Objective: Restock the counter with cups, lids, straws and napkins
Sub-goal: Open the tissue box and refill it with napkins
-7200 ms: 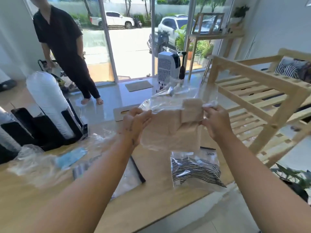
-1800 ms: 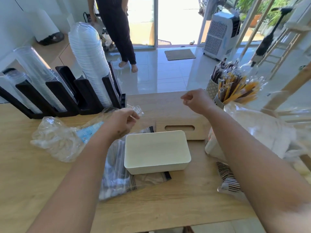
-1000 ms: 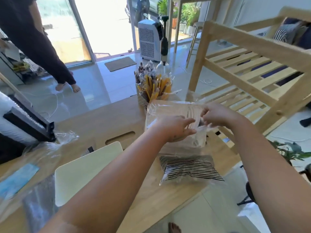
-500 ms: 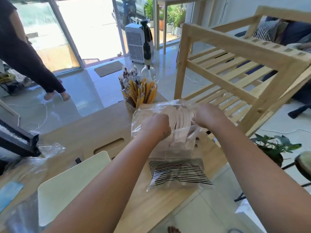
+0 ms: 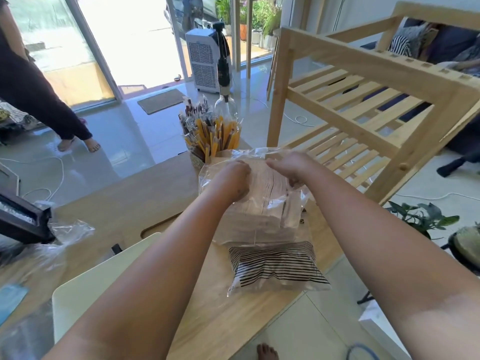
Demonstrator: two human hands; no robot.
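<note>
A clear plastic bag of brown napkins [image 5: 262,216] stands on the wooden counter [image 5: 124,201] near its right end. My left hand [image 5: 232,179] grips the top left of the bag. My right hand [image 5: 291,166] pinches the plastic at the top right. Just behind the bag a cup of wrapped yellow and brown straws [image 5: 211,137] stands upright. In front of it lies a flat pack of black-and-white striped straws [image 5: 275,266]. A cream napkin box [image 5: 85,289] sits upside down at the lower left, partly under my left arm.
A black cup and lid rack [image 5: 24,222] and crumpled empty plastic bags [image 5: 52,245] lie at the counter's left. A wooden slatted shelf [image 5: 363,100] stands close on the right. Another person's legs [image 5: 46,100] are on the tiled floor beyond the counter. A potted plant [image 5: 420,216] is lower right.
Both hands have taken hold of the napkin bag and shifted along its top, working at the plastic. The view has swung right from the lid rack to the counter's right end.
</note>
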